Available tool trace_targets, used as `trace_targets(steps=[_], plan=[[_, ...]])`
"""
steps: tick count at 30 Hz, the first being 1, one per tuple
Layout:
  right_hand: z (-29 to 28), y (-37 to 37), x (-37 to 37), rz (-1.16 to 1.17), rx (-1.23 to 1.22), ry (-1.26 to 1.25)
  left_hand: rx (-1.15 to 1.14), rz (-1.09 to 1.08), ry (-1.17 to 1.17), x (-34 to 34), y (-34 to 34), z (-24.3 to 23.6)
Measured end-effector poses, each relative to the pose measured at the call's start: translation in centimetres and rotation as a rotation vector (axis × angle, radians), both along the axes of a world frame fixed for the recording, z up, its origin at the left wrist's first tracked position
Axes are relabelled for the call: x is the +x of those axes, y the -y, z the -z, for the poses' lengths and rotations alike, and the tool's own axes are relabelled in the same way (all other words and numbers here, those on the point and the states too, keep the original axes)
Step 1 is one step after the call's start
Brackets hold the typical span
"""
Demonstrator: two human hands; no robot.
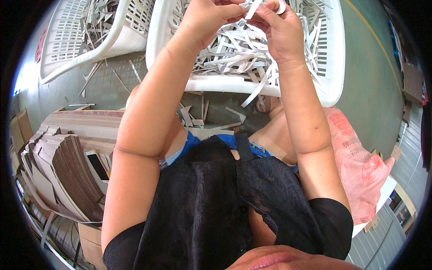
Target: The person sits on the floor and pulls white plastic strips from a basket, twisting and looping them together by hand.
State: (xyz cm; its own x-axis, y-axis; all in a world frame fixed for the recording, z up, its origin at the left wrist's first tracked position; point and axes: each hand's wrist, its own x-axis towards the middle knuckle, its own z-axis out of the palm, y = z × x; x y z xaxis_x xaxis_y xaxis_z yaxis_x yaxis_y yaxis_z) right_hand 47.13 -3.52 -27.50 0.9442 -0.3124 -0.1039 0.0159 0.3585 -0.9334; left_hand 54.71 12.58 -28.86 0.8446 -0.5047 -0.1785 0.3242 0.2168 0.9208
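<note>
Both arms reach forward over a white plastic basket (234, 84) heaped with narrow white and grey paper strips (234, 49). At the top edge of the view, my left hand (209, 18) is closed, thumb and fingers pinched together at a white strip (253, 10). Close beside it, my right hand (283, 33) pinches the same strip, with a curled end showing above its fingers. The fingertips nearly meet, and part of the left fingers is cut off by the view's edge. One long strip hangs over the basket's near rim.
At the upper left stands a second white basket (96, 53) with more scraps. Offcuts (193, 118) litter the green floor. To my left are stacked cardboard sheets (63, 166) with a phone (97, 165) on them. A pink woven bag (355, 166) lies at my right.
</note>
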Motion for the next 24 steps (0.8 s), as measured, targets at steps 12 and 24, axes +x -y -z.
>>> trace_targets(steps=[12,24], plan=[[0.1,1.8,-0.3,0.009,0.286,0.089,-0.223,-0.049,-0.366,0.5,-0.6,-0.3],[-2.6,2.5,-1.4,-0.054,-1.143,0.577,-0.219,0.247,-0.352,0.9,-0.3,0.7]])
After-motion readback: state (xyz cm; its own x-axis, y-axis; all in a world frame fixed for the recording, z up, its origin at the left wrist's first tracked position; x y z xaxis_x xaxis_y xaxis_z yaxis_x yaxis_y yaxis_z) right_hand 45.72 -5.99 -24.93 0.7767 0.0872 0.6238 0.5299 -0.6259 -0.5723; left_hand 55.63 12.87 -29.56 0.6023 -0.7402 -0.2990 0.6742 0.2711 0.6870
